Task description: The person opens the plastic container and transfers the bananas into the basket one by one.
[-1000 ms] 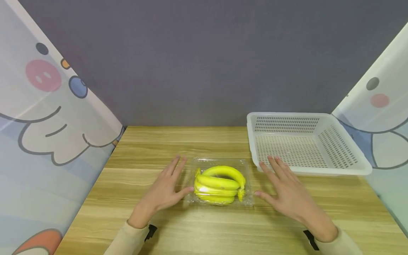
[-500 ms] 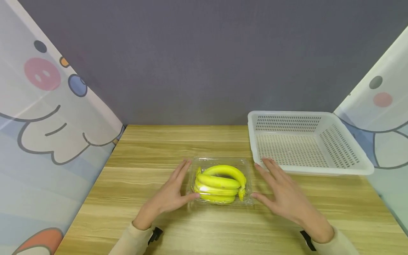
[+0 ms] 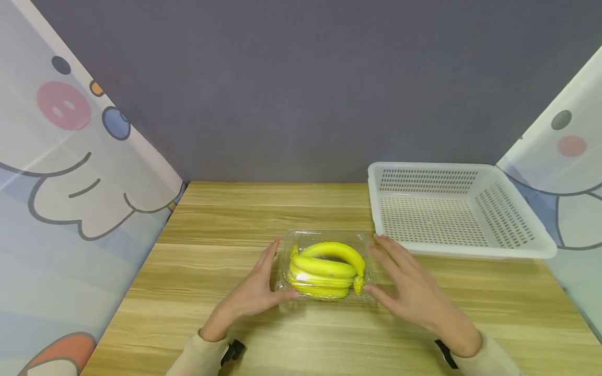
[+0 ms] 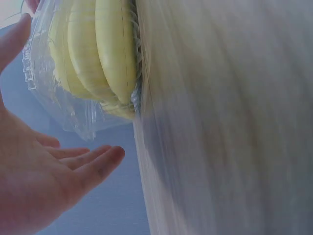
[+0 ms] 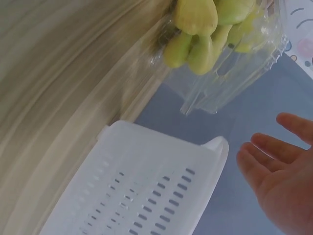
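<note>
A clear plastic clamshell box rests on the wooden table with several yellow bananas inside. Its lid looks closed. My left hand stands at the left side, fingers fairly straight and the thumb by the near left corner. On the opposite side, my right hand is spread close to the right edge, its thumb near the front right corner. In the left wrist view a gap shows between the fingers and the box. The right wrist view likewise has the fingers apart from the plastic.
A white perforated plastic basket stands at the back right of the table, just behind my right fingertips. A dark grey panel rises along the back edge, and cartoon-printed curtains flank both sides.
Both hands have moved inward toward the box from left and right, narrowing the gaps. The box and basket have stayed in place; the head view has shifted slightly.
</note>
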`<state>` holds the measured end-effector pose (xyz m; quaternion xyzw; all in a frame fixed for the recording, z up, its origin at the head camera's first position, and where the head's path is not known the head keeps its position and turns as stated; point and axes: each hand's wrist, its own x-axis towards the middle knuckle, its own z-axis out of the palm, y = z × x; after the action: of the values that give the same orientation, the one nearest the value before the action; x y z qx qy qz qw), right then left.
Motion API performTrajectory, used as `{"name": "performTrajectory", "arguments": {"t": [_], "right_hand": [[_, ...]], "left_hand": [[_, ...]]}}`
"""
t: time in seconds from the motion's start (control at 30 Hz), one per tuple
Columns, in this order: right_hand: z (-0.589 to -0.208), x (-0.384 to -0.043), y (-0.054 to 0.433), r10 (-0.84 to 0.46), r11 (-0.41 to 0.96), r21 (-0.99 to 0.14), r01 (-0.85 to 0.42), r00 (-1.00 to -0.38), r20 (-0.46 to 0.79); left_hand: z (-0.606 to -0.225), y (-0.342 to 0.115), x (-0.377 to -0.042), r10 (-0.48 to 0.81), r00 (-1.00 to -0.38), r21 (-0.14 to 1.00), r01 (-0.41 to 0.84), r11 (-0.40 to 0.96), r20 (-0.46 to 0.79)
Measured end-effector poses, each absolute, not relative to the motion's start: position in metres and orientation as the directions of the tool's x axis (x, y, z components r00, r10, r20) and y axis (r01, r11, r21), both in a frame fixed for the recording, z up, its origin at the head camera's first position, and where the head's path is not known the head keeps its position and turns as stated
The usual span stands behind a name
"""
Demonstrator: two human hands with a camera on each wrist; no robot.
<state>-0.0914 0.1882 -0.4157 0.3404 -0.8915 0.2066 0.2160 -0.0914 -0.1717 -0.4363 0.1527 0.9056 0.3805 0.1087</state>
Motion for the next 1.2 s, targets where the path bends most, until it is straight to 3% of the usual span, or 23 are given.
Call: {"name": "performTrajectory", "arguments": {"t": [0.23,0.8,1.2], "right_hand": [[-0.418,-0.094,0.180,-0.548,0.653,-0.211,-0.728,-0.646,0.532],[-0.427,-0.091,0.164,-0.621,0.557,-0.189,-0.809,-0.556,0.553],[-0.433,-0.091,0.158,-0.652,0.566,-0.122,-0.815,-0.534,0.538]], "left_hand": [[-0.438,-0.170,-0.090,0.298,-0.944,0.738,0.098,0.667,-0.144],[-0.443,-0.166,-0.088,0.345,-0.916,0.860,0.000,0.511,-0.205],[-0.447,-0.162,-0.091,0.365,-0.901,0.917,-0.081,0.390,-0.234]]}}
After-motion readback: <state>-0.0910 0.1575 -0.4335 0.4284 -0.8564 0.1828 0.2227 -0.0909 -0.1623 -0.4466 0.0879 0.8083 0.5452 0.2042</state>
